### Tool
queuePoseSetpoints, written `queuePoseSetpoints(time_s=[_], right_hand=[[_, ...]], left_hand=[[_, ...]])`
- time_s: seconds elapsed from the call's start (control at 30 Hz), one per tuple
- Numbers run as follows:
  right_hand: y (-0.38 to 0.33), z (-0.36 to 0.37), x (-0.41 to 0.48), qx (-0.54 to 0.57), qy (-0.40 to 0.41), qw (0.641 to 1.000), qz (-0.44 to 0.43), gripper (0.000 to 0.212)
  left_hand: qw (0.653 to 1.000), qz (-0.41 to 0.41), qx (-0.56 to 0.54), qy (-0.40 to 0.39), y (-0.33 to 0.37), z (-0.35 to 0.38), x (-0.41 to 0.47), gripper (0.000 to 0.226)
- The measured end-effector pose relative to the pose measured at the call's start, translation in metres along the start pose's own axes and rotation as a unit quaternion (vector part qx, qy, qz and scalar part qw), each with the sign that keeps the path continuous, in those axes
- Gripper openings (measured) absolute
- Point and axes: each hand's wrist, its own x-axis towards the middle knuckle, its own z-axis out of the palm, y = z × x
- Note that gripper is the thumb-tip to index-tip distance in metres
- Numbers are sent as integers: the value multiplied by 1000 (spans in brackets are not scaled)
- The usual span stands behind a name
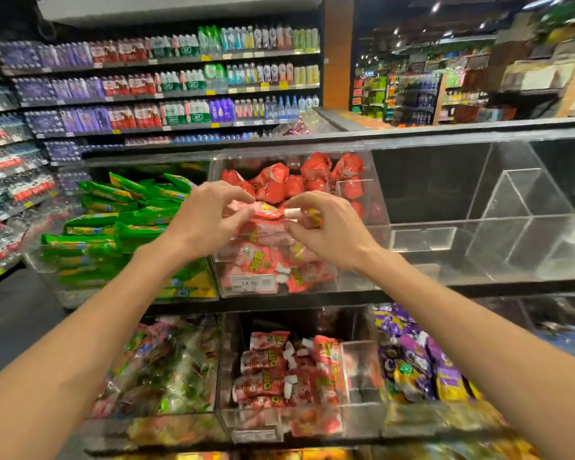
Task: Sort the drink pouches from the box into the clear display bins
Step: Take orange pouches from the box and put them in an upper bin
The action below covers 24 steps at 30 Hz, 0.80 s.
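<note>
Both hands reach over the middle clear bin on the upper shelf, which is heaped with pink and red drink pouches. My left hand and my right hand together hold one pink pouch just above the pile. The left fingers pinch its flat end. Thumb and fingers of the right hand pinch the white cap. The box is not in view.
A bin of green pouches sits to the left and an empty clear bin to the right. The lower shelf holds bins of mixed green-red packs, red pouches and purple pouches. Bottled-drink shelves stand behind.
</note>
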Motion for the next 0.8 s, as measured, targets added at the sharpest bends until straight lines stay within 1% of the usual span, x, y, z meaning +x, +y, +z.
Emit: queuePoseSetpoints(time_s=[0.07, 0.1, 0.17, 0.23, 0.33, 0.47, 0.53, 0.63, 0.77, 0.8], right_hand=[[1, -15, -38, 40, 43, 998, 5, 33], [3, -23, -62, 59, 62, 996, 11, 29], [12, -40, -118, 76, 104, 991, 18, 22], [28, -59, -183, 93, 134, 986, 40, 24], [58, -93, -292, 93, 147, 978, 116, 24], [100, -155, -438, 56, 172, 955, 235, 24], [117, -190, -506, 46, 185, 930, 314, 25], [140, -247, -592, 12, 234, 881, 410, 23], [168, -323, -674, -72, 272, 825, 489, 28], [175, -341, -691, -79, 278, 810, 510, 25]], left_hand=[[998, 7, -57, 22, 34, 4, -19, 11], [996, 8, -85, 22, 54, 9, -30, 10], [991, 5, -133, 7, 96, 29, -54, 14], [983, 9, -181, -11, 145, 57, -81, 11], [959, 7, -279, -56, 228, 115, -125, 7], [923, -3, -360, -138, 358, 207, -180, 4], [901, 20, -388, -192, 427, 250, -205, 4], [871, 59, -410, -263, 526, 312, -228, 9], [820, 101, -430, -364, 646, 387, -247, 8], [803, 111, -438, -388, 675, 402, -249, 5]])
